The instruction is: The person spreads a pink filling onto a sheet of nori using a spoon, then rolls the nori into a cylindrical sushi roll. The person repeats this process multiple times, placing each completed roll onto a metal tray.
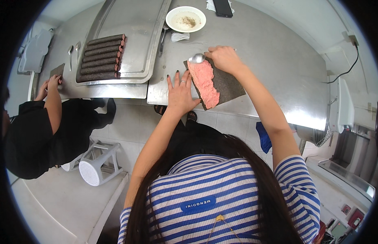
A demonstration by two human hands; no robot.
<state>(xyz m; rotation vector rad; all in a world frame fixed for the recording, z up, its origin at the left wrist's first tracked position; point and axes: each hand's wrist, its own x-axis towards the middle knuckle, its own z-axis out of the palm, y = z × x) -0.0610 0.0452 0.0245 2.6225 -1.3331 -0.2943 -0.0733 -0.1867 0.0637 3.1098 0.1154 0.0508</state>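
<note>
My right hand point(225, 58) is closed round the handle of a metal spoon point(196, 58). The spoon's bowl rests at the far end of a strip of pink minced filling point(203, 83). That filling is spread along the left part of a dark seaweed sheet point(229, 87), whose right part is bare. Fingers spread, my left hand point(181, 93) lies flat at the sheet's left edge, close beside the filling.
A metal tray point(132, 40) at the left holds several dark seaweed rolls point(101, 59). Behind my hands are a white bowl point(185, 19) of liquid, a crumpled tissue point(180, 37) and a black phone point(223, 7). A co-worker's hands point(50, 85) handle another sheet at far left.
</note>
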